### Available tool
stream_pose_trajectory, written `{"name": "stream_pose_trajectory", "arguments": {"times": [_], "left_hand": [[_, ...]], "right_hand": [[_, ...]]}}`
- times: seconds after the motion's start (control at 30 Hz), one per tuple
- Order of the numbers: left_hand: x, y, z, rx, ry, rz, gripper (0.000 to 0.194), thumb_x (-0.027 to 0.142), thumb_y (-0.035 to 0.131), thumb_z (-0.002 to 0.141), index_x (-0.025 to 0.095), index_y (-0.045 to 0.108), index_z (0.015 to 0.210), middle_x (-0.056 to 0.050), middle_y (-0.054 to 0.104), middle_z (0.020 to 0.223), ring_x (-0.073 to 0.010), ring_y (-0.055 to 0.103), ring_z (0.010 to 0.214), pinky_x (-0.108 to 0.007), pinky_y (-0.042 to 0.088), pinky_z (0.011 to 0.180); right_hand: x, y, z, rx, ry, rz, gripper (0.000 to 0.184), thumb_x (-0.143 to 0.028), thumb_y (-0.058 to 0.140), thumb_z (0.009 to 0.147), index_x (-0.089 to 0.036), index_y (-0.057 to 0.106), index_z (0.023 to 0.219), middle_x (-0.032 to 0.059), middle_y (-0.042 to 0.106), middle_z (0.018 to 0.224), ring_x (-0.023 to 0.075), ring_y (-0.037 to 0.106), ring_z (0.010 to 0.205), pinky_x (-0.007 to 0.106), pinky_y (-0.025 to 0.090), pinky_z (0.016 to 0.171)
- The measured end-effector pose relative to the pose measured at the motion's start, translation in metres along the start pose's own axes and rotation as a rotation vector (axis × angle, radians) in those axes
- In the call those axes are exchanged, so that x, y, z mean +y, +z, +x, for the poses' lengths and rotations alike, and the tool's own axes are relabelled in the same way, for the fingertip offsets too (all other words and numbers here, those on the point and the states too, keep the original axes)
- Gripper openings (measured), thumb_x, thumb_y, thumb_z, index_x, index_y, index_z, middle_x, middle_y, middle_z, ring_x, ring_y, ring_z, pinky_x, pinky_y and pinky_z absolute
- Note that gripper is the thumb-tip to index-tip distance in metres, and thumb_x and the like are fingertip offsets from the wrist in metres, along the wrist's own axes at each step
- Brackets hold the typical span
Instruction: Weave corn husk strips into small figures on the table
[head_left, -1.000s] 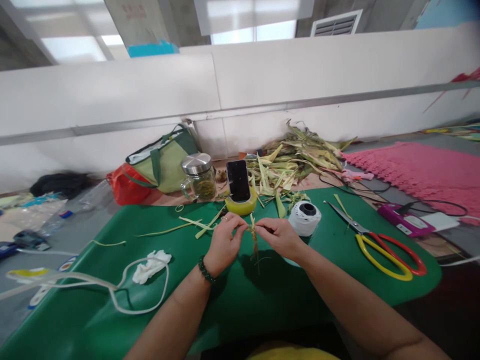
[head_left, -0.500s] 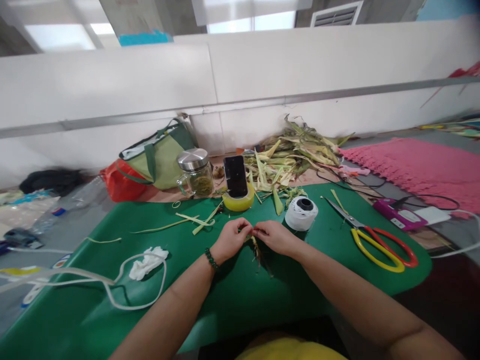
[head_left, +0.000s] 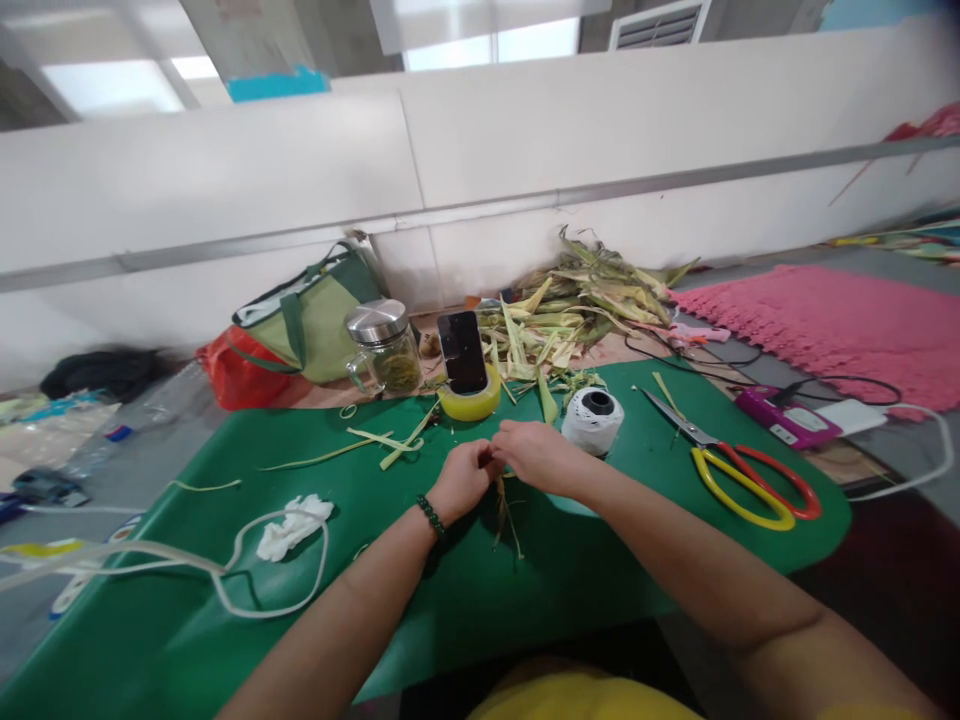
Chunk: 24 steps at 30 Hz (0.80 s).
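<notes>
Looks like some kind of craft workshop from where I'm sitting: green-covered work table [head_left: 247, 590], a heap of husks [head_left: 592, 300], a spool of white thread [head_left: 592, 421] and big scissors [head_left: 720, 445] lying out. Plain white partition [head_left: 262, 160] behind, bare concrete pillar [head_left: 251, 45] up top, so pretty no-frills.

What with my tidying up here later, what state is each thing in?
Left hand: pinching plant strands
Right hand: fingers closed, against left hand
Scissors: lying flat, blades nearly closed
Glass mug jar: upright, lid on
Smartphone: propped up, screen dark
Yellow tape roll: lying flat
Thread spool: upright, wound
Tissue: crumpled
Corn husks: heaped
White cord: looped
</notes>
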<state>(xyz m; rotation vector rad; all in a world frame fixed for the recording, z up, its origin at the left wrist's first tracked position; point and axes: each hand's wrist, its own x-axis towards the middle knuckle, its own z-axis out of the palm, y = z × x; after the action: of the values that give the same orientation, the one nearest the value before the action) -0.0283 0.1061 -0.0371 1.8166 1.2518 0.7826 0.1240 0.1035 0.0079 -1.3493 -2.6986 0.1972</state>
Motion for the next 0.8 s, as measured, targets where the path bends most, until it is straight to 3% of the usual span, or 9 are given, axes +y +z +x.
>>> {"name": "stream_pose_trajectory", "arguments": {"times": [0.17, 0.23, 0.3, 0.43, 0.53, 0.8], "left_hand": [[0.000, -0.007, 0.002, -0.108, -0.139, -0.243, 0.014, 0.025, 0.065, 0.066, 0.014, 0.057, 0.063, 0.001, 0.059, 0.056, -0.0108, 0.050, 0.053, -0.022, 0.039, 0.052], [0.001, -0.010, 0.002, -0.147, -0.156, -0.324, 0.019, 0.029, 0.066, 0.065, 0.014, 0.056, 0.062, 0.002, 0.057, 0.055, -0.0092, 0.048, 0.051, -0.022, 0.038, 0.052], [0.003, -0.011, 0.002, -0.168, -0.159, -0.357, 0.022, 0.032, 0.067, 0.064, 0.014, 0.055, 0.062, 0.003, 0.055, 0.054, -0.0082, 0.046, 0.051, -0.021, 0.037, 0.053], [0.006, -0.013, 0.002, -0.189, -0.173, -0.362, 0.025, 0.035, 0.068, 0.063, 0.014, 0.054, 0.062, 0.003, 0.056, 0.055, -0.0084, 0.047, 0.052, -0.022, 0.037, 0.053], [0.007, -0.013, 0.002, -0.194, -0.179, -0.365, 0.027, 0.037, 0.069, 0.062, 0.014, 0.055, 0.061, 0.003, 0.055, 0.054, -0.0085, 0.047, 0.051, -0.021, 0.036, 0.052], [0.005, -0.011, 0.002, -0.134, -0.181, -0.323, 0.021, 0.029, 0.071, 0.059, 0.014, 0.058, 0.062, 0.002, 0.058, 0.055, -0.0085, 0.049, 0.052, -0.021, 0.037, 0.052]], "right_hand": [[0.004, 0.005, 0.001, 0.281, -0.022, 0.125, 0.017, -0.014, 0.047, 0.087, -0.014, 0.063, 0.089, 0.0093, 0.057, 0.095, 0.0160, 0.053, 0.083, 0.026, 0.041, 0.071], [0.003, 0.007, -0.006, 0.226, -0.032, 0.124, 0.018, -0.021, 0.050, 0.086, -0.015, 0.065, 0.080, 0.0081, 0.059, 0.086, 0.0169, 0.054, 0.081, 0.026, 0.040, 0.067], [0.003, 0.010, -0.012, 0.144, 0.054, 0.054, 0.017, -0.024, 0.053, 0.083, -0.016, 0.068, 0.079, 0.0083, 0.060, 0.078, 0.0197, 0.055, 0.081, 0.026, 0.038, 0.062], [0.005, 0.018, -0.013, 0.080, 0.161, 0.016, 0.024, -0.023, 0.052, 0.084, -0.021, 0.066, 0.102, 0.0085, 0.063, 0.088, 0.0213, 0.056, 0.085, 0.027, 0.036, 0.061], [0.006, 0.020, -0.008, 0.033, 0.144, 0.034, 0.021, -0.025, 0.049, 0.087, -0.020, 0.070, 0.090, 0.0071, 0.063, 0.084, 0.0192, 0.057, 0.084, 0.026, 0.034, 0.060], [0.006, 0.018, -0.013, 0.088, 0.086, 0.134, 0.020, -0.026, 0.054, 0.083, -0.018, 0.071, 0.078, 0.0045, 0.058, 0.075, 0.0140, 0.053, 0.071, 0.023, 0.029, 0.056]]}}
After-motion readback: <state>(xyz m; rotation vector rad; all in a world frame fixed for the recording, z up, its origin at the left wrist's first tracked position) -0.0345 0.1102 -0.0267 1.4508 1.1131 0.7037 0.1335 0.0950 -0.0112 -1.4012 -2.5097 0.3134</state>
